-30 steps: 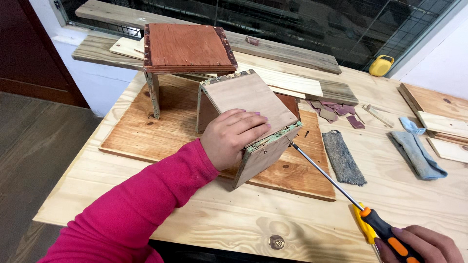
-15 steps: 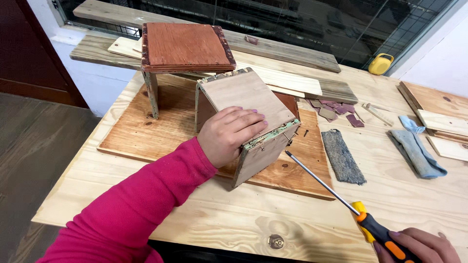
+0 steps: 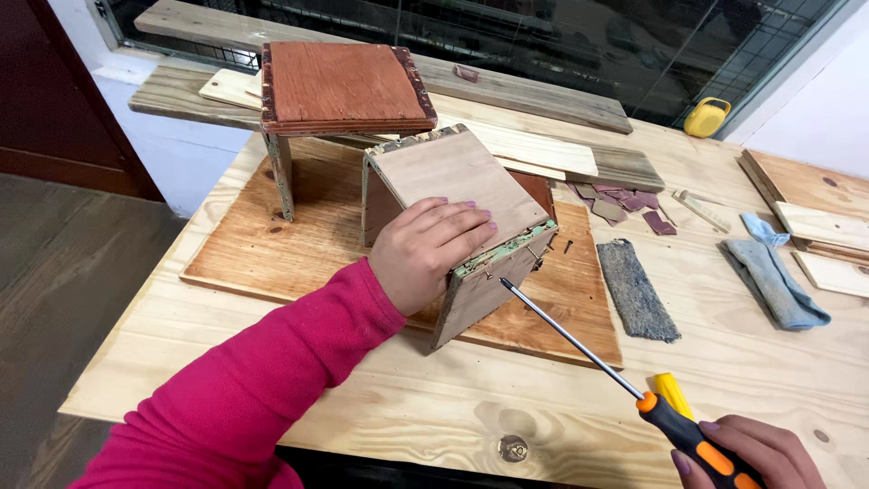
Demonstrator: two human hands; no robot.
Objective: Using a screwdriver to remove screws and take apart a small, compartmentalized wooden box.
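A tilted wooden box [image 3: 457, 177] rests on a brown plywood board [image 3: 272, 249]. My left hand [image 3: 425, 249] lies flat on the box's top panel and presses it down. At the lower right, my right hand [image 3: 756, 455] grips the black and orange handle of a screwdriver [image 3: 625, 380]. Its long steel shaft points up and left, and the tip touches the box's near side panel just below the green-edged rim.
A small reddish-brown wooden stool [image 3: 339, 86] stands behind the box. Planks [image 3: 525, 145] and purple scraps [image 3: 625, 201] lie at the back. A grey felt strip [image 3: 638, 290], a blue-grey cloth [image 3: 769, 276], stacked boards [image 3: 815, 208] and a yellow object [image 3: 706, 116] sit to the right.
The screwdriver's tip has slid down and left along the box's side, from near the upper corner to lower on the panel. My left hand has stayed on the box.
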